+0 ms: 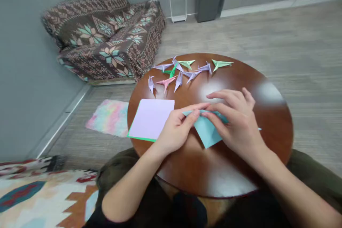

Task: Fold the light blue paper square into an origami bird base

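A light blue sheet of origami paper (207, 133), partly folded, is held up over the table between both hands, one corner pointing down toward me. My left hand (178, 124) pinches its upper left edge between thumb and fingers. On the other side my right hand (236, 119) grips the upper edge with thumb and index finger, its other fingers raised. The right hand covers much of the paper's right part. A small pale blue tip (259, 129) shows past my right hand; what it belongs to is hidden.
A stack of lilac paper (152, 118) with a green sheet beneath lies left on the round brown table (192, 174). Several folded paper cranes, including a pink one (166, 82) and a green one (171, 72), lie along the far edge. A patterned sofa (107, 39) stands beyond.
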### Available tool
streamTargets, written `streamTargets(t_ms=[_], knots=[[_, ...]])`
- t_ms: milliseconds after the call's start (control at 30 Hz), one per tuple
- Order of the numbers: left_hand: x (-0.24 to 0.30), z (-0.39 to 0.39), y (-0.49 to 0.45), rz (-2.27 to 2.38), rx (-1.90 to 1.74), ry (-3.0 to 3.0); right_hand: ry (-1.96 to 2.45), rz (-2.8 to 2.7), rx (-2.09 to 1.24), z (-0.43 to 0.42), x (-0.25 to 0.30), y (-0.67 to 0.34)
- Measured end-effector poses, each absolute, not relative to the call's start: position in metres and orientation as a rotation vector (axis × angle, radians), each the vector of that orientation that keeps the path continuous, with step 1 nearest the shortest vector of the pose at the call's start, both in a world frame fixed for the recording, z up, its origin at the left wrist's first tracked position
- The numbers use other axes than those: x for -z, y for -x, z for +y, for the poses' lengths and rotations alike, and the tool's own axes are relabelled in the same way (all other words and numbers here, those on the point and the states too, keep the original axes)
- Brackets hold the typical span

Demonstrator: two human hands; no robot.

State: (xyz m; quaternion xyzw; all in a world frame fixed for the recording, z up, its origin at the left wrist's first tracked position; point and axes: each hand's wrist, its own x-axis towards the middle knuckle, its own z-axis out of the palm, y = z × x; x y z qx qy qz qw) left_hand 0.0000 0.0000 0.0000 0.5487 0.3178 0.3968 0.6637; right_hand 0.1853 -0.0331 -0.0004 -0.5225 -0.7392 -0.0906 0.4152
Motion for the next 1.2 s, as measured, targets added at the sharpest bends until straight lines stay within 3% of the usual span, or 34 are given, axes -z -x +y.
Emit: streamTargets(t_ms=[233,633,900,1067,1200], knots=[[0.003,0.007,-0.006,0.809,-1.199,-0.719,1.241,-2.244,0.242,-0.051,-0.007,-0.158],[-0.008,0.0,-0.007,0.619,-0.94,-0.342,0.923,-2.269,0.287,-0.036,0.013,-0.17],[-0.01,-0.001,-0.006,0.668,-0.894,-0.32,0.951,-2.378,0.225,-0.032,0.02,-0.166],[-0.01,-0.004,-0.011,0.692,-1.084,-0.407,0.925,-2.077,0.01,-0.034,0.016,-0.169],[-0.008,-0.007,-0.015,0.662,-1.104,-0.436,0.978,-1.857,0.029,-0.036,0.013,-0.172]])
